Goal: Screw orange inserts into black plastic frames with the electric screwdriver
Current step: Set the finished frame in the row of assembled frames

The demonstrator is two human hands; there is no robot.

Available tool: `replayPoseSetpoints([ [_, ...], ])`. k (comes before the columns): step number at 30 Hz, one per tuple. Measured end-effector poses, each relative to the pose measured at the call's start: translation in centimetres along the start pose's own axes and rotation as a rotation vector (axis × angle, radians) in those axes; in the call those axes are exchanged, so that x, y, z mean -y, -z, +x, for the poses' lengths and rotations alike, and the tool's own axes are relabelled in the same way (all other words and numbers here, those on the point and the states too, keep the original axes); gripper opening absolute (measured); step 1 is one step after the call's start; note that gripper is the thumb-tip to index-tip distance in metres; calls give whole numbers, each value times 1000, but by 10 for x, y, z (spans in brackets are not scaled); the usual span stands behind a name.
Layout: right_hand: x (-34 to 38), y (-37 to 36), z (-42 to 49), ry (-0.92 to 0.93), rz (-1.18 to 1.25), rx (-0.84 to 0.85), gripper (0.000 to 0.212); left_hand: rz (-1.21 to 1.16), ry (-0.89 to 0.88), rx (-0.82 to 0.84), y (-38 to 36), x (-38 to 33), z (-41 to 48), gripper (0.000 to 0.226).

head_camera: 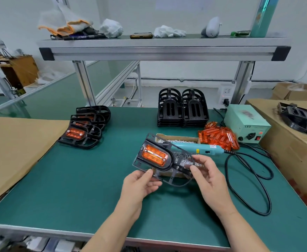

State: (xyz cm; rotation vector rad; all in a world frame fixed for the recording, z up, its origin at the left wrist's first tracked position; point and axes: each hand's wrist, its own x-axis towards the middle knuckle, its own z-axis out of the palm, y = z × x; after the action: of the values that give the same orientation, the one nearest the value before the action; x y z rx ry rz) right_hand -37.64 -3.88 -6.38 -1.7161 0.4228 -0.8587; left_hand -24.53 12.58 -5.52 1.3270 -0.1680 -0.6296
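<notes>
In the middle of the picture, the black frame [164, 165], with an orange insert [153, 155] seated, is pinched by curled fingers of the left hand [140, 184] at its lower edge and of the right hand [210, 180] at its thin rim. Gripped so lightly above the screw box [176, 137], it could be dropped or twisted out of shape.

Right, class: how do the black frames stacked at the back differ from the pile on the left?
The back stacks are two neat columns; the left pile is fanned out. The left pile's top frame holds an orange insert; the back stacks show none. Both are black frames on the green bench.
</notes>
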Motion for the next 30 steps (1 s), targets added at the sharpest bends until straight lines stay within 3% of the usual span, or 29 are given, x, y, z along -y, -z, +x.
replayPoseSetpoints([
  [7,-3,-5,-3,28,-143,75,28,-194,-97,-136,37,-31,29,16],
  [15,-11,-6,-4,-8,-172,141,24,-118,-71,-340,124,-70,92,13],
  [23,-13,-7,-2,-34,-172,163,21,-83,-30,-534,163,-100,123,5],
  [30,-14,-6,-4,-35,-128,197,19,-128,-39,-579,182,-107,151,33],
])
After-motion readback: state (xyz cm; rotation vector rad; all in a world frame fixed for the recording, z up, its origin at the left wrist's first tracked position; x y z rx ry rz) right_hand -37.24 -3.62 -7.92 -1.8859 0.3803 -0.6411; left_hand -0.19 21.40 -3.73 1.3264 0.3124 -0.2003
